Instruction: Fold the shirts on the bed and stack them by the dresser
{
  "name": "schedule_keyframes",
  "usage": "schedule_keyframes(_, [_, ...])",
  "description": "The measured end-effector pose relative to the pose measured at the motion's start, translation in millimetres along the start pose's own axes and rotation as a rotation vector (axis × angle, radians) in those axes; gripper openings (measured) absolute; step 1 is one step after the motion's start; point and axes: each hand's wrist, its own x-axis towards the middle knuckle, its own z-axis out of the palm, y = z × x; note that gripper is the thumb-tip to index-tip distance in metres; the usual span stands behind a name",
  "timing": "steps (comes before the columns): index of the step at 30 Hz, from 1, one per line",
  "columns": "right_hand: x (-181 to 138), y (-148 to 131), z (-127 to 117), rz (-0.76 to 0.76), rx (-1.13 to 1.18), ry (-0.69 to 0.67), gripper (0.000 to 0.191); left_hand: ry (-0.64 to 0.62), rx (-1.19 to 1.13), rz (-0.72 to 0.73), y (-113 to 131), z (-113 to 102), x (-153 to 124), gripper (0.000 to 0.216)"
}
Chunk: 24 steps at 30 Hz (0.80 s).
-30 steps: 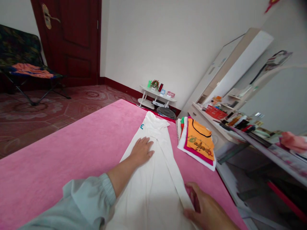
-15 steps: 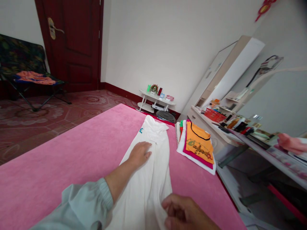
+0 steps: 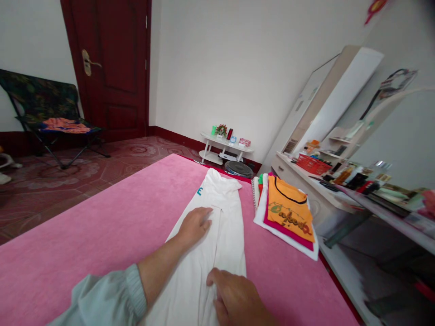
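A long white shirt [image 3: 231, 240] lies on the pink bedspread, its sides folded inward, with the collar end away from me and a teal letter at its left edge. My left hand [image 3: 194, 227] rests flat on the shirt's middle, fingers stretched out and pointing up the fabric. Nearer to me, my right hand [image 3: 236, 294] is over the lower part of the shirt with its fingers curled round the cloth. The thumb side is partly hidden. The shirt's near end runs out of view at the bottom.
A stack of folded clothes, topped by an orange shirt [image 3: 290, 203], lies on the pink bedspread [image 3: 112, 217] to the right. Beyond are a dressing table with a red basket [image 3: 312, 164], a small white stand [image 3: 212, 157] and a folding chair [image 3: 44, 108].
My right hand has moved left and slightly up, bringing the shirt's right side inward. My left hand stays on the shirt. The view has shifted slightly.
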Motion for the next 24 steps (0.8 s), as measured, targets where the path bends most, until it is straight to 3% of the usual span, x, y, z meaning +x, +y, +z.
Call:
schedule_keyframes(4, [-6, 9, -2, -0.026, -0.032, -0.041, 0.051, 0.006, 0.049, -0.084, 5, -1, 14, 0.047])
schedule_keyframes(7, [-9, 10, -5, -0.051, -0.003, -0.056, 0.049, -0.062, -0.085, -0.290, 12, -5, 44, 0.062])
schedule_keyframes(11, [-8, 5, -5, -0.121, 0.092, -0.084, 0.043, -0.106, -0.256, -0.496, 17, -1, 89, 0.060])
schedule_keyframes(18, [-9, 13, -3, -0.106, 0.341, 0.048, 0.029, 0.019, -0.248, -0.526, 10, 23, 118, 0.038])
schedule_keyframes(24, [-9, 3, -18, -0.083, 0.850, 0.324, 0.019, 0.164, -0.249, -0.342, 16, -2, 161, 0.042])
